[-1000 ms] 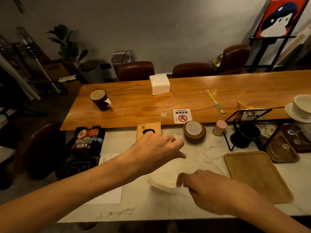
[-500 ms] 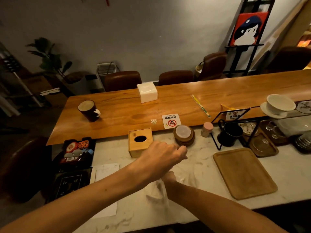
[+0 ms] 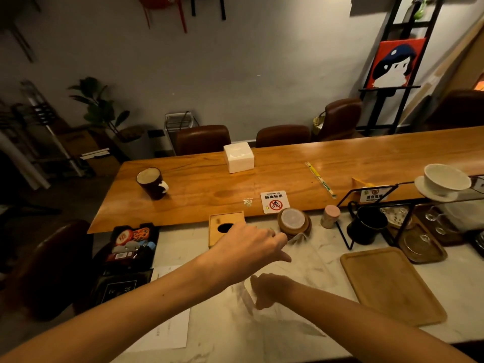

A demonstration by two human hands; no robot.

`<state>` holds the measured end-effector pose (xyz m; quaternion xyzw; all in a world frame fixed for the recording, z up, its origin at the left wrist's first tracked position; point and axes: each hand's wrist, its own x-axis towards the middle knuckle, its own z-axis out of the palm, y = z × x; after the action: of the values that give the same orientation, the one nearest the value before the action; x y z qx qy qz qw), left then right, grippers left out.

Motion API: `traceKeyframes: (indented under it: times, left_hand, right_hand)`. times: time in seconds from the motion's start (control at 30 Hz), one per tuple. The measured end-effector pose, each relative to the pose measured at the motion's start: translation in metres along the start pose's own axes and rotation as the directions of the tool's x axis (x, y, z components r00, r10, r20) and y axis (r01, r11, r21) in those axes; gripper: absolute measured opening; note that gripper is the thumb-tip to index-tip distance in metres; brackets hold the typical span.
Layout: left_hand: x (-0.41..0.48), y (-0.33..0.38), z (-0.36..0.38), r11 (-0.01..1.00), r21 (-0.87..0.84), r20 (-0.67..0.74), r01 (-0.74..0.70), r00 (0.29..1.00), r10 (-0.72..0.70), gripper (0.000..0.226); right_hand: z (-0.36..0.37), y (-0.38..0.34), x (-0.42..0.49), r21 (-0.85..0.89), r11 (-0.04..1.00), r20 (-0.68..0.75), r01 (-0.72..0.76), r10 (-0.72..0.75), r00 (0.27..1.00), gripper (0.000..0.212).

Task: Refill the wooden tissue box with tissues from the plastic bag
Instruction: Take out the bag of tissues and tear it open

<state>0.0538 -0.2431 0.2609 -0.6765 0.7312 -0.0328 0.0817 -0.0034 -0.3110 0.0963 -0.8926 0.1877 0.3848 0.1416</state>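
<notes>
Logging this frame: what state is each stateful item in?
Wooden tissue box: upright, slot shows dark, no tissue poking out.
Plastic bag: on the marble counter, pinched by both hands.
Left hand: fingers closed on bag.
Right hand: gripping bag.
Dark mug: upright.
Wooden tray: empty.

— What is different from one second ago?
— The left hand [image 3: 248,251] has moved up and now covers part of the wooden tissue box [image 3: 225,227].
— And the right hand [image 3: 269,289]?
— It was flat on the plastic bag [image 3: 296,260]; now it is underneath the left forearm, pulling the film.
</notes>
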Motion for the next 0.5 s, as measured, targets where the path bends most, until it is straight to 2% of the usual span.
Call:
traceKeyframes:
  times: [0.07,0.17,0.27,0.37,0.47,0.5]
  left_hand:
    - [0.003,-0.003,0.001,1.0,0.009,-0.012,-0.001,1.0,0.001,0.042]
    - [0.01,-0.013,0.002,0.999,-0.011,-0.005,0.033,0.999,-0.033,0.036]
    - [0.014,-0.024,-0.004,0.999,0.005,0.058,0.052,0.997,-0.052,0.033]
    - [0.014,-0.034,-0.011,1.0,-0.017,0.077,0.024,0.997,-0.022,0.032]
    - [0.018,-0.047,-0.015,0.992,-0.119,0.155,0.052,0.987,-0.033,0.032]
    - [0.019,-0.051,-0.018,0.988,-0.133,0.183,0.072,0.982,-0.047,0.031]
  right_hand:
    - [-0.015,-0.003,-0.01,0.044,0.999,0.045,-0.013,0.011,0.999,0.07]
    - [-0.038,0.0,-0.032,0.223,0.975,0.098,-0.017,-0.005,0.995,0.071]
    - [-0.064,0.002,-0.07,0.364,0.931,0.057,0.034,-0.058,0.997,0.063]
    - [-0.086,0.001,-0.115,0.573,0.815,0.015,0.085,-0.114,0.993,0.048]
    - [-0.105,0.007,-0.156,0.644,0.738,-0.098,0.203,-0.184,0.978,0.031]
    - [-0.112,0.01,-0.162,0.675,0.699,-0.134,0.238,-0.201,0.97,0.032]
